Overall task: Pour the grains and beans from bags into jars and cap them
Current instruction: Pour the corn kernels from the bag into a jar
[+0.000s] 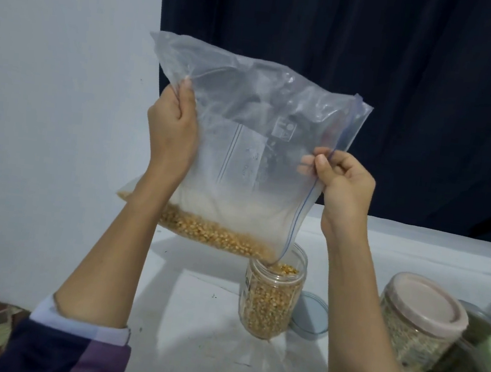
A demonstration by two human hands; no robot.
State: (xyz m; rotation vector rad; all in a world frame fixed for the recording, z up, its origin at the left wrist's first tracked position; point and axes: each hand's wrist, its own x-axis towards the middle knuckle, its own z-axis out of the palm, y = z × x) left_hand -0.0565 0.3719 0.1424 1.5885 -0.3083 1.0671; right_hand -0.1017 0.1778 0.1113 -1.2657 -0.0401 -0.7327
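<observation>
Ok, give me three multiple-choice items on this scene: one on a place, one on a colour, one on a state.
1. Where does the loose lid lie?
A. on the open jar
B. on the table, right beside the open jar
C. in the left hand

2. What colour is the cap of the capped jar?
A. pink
B. black
C. red

3. How full is the open jar?
A. empty
B. half full
C. nearly full

Answers:
1 B: the lid rests flat on the table by the jar's base.
2 A: its top is pale pink.
3 C: kernels reach near the rim, where the bag, held by left hand and right hand, pours.
</observation>
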